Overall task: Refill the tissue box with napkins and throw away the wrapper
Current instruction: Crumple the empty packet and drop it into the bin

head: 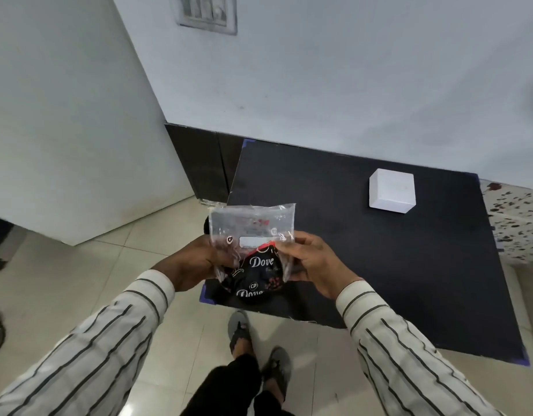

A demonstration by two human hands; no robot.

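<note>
Wrapper (pixel 252 228): clear plastic, held upright in front of you over the near left corner of the counter (pixel 379 265); its upper half looks empty and see-through.
Contents: a dark pack (pixel 253 277) printed "Dove" sits in the wrapper's lower half, bulging out at the bottom.
Left hand (pixel 196 262): your grip is clamped on the wrapper's left edge, fingers curled around it.
Right hand (pixel 313 262): your grip is clamped on the wrapper's right edge, thumb on the front near the top of the dark pack.
White box (pixel 392 190): stands on the far side of the counter, well apart from your hands; you cannot tell from here whether it has an opening.
Counter: black top, set against the pale wall.
Sleeves: pale with dark stripes.
Floor (pixel 79 265): light tiles; your feet in grey sandals show below.
</note>
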